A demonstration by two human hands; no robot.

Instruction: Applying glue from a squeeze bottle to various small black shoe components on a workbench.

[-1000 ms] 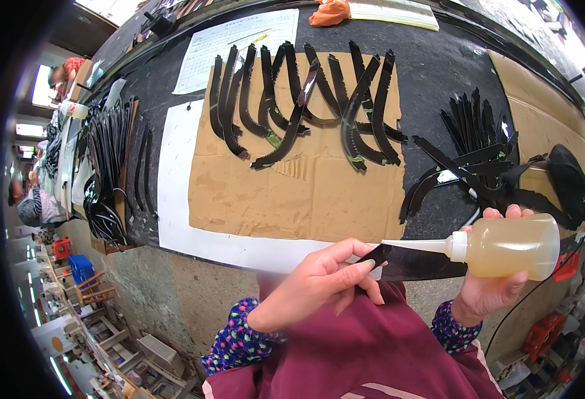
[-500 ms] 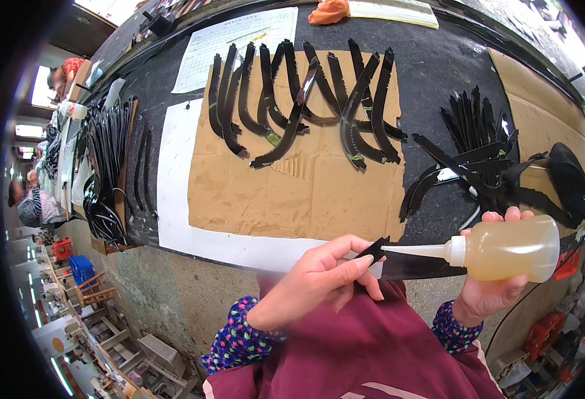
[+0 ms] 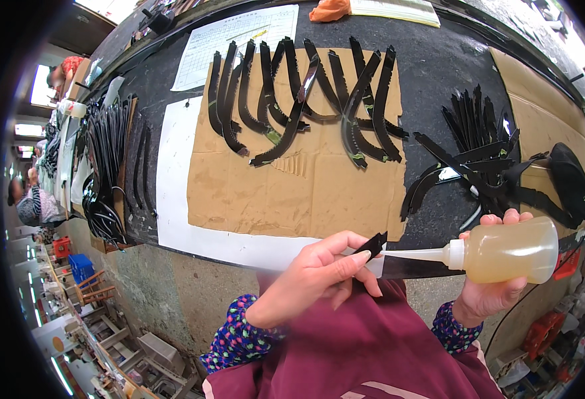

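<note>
My left hand (image 3: 319, 271) pinches a short end of a black strip (image 3: 376, 243) between thumb and fingers, just off the table's near edge. In my right hand (image 3: 482, 300) is a clear squeeze bottle (image 3: 513, 249) of yellowish liquid, lying on its side with its long white nozzle pointing left. The nozzle tip comes right up to the strip by my left thumb; whether they touch I cannot tell. Beyond my hands, several curved black strips (image 3: 353, 130) with notched edges lie across a cardboard sheet (image 3: 259, 199), some crossing each other.
More black strips (image 3: 468, 126) are heaped to the right, beside a black strapped object (image 3: 568, 183). A thick bundle of strips (image 3: 106, 159) sits at the left. Papers (image 3: 236, 50) and an orange crumpled thing (image 3: 329, 10) lie at the far side. Other people are at the far left.
The strip end in my left hand has tilted and risen slightly, so the nozzle tip now meets its lower side near my thumb. The bottle has barely moved.
</note>
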